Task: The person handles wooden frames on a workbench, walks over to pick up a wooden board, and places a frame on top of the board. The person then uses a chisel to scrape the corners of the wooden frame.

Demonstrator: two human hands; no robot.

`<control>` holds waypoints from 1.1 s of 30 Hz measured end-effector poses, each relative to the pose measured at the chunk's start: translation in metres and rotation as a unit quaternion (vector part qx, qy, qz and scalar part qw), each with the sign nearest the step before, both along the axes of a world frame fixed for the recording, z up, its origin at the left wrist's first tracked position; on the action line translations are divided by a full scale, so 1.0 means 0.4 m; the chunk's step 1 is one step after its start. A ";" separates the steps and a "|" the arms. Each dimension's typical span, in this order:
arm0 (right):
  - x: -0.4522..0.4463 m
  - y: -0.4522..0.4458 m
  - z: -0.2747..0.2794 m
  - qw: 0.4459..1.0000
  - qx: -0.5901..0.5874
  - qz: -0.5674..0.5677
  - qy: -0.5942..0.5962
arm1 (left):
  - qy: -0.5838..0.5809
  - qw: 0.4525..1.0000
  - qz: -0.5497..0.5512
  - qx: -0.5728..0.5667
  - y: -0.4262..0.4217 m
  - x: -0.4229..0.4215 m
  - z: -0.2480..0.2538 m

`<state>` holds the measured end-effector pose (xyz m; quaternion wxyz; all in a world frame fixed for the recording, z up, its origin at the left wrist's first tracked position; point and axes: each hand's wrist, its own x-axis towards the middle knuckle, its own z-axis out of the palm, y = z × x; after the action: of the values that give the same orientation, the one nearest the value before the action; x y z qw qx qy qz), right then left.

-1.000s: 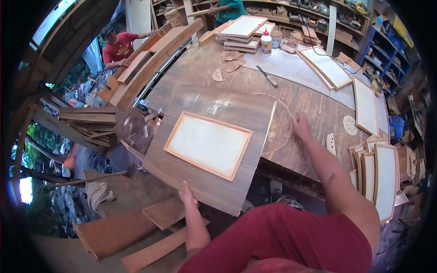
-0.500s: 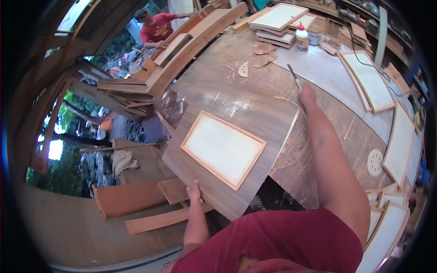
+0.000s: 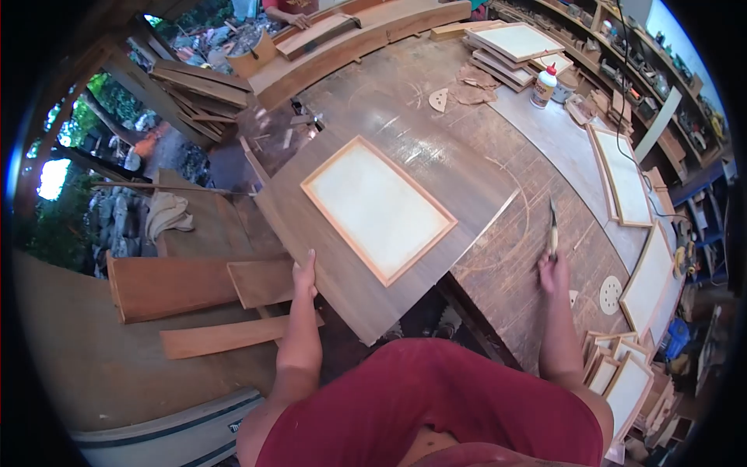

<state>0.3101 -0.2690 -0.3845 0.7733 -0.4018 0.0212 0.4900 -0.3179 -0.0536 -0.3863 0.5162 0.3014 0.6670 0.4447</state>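
My left hand (image 3: 305, 277) grips the near left edge of a wide brown wood-grain board (image 3: 436, 167), thumb showing at the edge and fingers partly hidden. Flat on that board lies a white panel with a light wooden frame (image 3: 377, 210). Over the worktable, to the right of the board, my right hand (image 3: 554, 272) is closed around the pale handle of a knife (image 3: 553, 226). Its narrow dark blade points away from me.
The scratched worktable (image 3: 513, 257) carries a glue bottle (image 3: 544, 87), stacked framed panels (image 3: 517, 40) and a round sanding disc (image 3: 611, 295). More framed panels (image 3: 650, 280) stand at right. Loose planks (image 3: 175, 288) lie at left. Another person's hand (image 3: 296, 21) rests near a long beam.
My right hand has drawn back toward me with the knife, away from the board's far corner. My left hand still holds the board's edge. The camera view has shifted.
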 end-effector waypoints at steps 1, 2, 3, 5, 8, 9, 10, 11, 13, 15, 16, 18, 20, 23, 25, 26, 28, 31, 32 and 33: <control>-0.082 -0.082 0.033 1.000 0.009 0.005 0.008 | -0.009 1.000 -0.002 -0.007 0.018 -0.007 -0.012; -0.169 -0.138 0.077 1.000 0.021 0.011 0.015 | 0.020 1.000 -0.024 -0.001 0.040 -0.014 -0.022; -0.242 -0.191 0.084 0.999 0.010 0.044 0.001 | 0.052 0.997 -0.048 0.003 0.063 -0.024 -0.027; -0.365 -0.269 0.086 0.997 -0.016 0.075 -0.002 | 0.018 0.998 -0.066 0.011 0.082 -0.010 -0.003; -0.490 -0.326 0.056 0.995 -0.048 0.087 0.018 | -0.016 0.995 -0.100 0.019 0.134 0.020 -0.027; -0.524 -0.328 0.056 0.993 -0.063 0.099 0.017 | -0.011 0.994 -0.108 0.021 0.136 0.024 -0.037; -0.565 -0.314 0.069 0.991 -0.073 0.111 0.017 | -0.013 0.992 -0.120 0.021 0.125 0.036 -0.035; -0.602 -0.304 0.085 0.987 -0.090 0.131 0.006 | -0.067 0.986 -0.151 0.013 0.110 0.054 -0.030; -0.655 -0.276 0.107 0.979 -0.100 0.176 -0.012 | -0.153 0.969 -0.192 -0.009 0.067 0.095 -0.014; -0.683 -0.257 0.091 0.978 -0.103 0.183 -0.009 | -0.181 0.957 -0.223 -0.028 -0.002 0.140 -0.007; -0.692 -0.247 0.092 0.975 -0.119 0.186 -0.014 | -0.188 0.954 -0.231 -0.036 -0.042 0.167 -0.006; -0.713 -0.240 0.067 0.973 -0.117 0.185 -0.072 | -0.205 0.946 -0.250 -0.040 -0.137 0.216 0.007; -0.722 -0.241 0.098 0.968 -0.160 0.117 -0.150 | -0.224 0.934 -0.271 -0.064 -0.223 0.255 -0.019; -0.637 -0.308 0.019 0.931 -0.242 -0.009 -0.273 | -0.230 0.930 -0.274 -0.085 -0.351 0.319 0.003; -0.586 -0.368 0.020 0.929 -0.233 -0.021 -0.287 | -0.212 0.932 -0.277 -0.098 -0.424 0.340 0.009; -0.568 -0.396 0.025 0.926 -0.236 -0.027 -0.294 | -0.206 0.937 -0.264 -0.101 -0.453 0.359 0.012; -0.575 -0.465 0.021 0.919 -0.250 -0.032 -0.305 | -0.202 0.933 -0.277 -0.105 -0.504 0.370 0.026; -0.628 -0.585 0.034 0.912 -0.274 -0.030 -0.304 | -0.182 0.923 -0.311 -0.132 -0.567 0.339 0.025; -0.646 -0.617 0.036 0.912 -0.278 -0.026 -0.301 | -0.171 0.916 -0.331 -0.147 -0.580 0.334 0.022; -0.663 -0.644 0.030 0.917 -0.266 -0.032 -0.297 | -0.149 0.917 -0.339 -0.146 -0.600 0.334 0.041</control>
<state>0.0448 -0.5264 -0.3725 0.6237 -0.7187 -0.0672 0.2998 -0.1843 -0.2938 -0.3699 0.7677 0.3605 0.4981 0.1804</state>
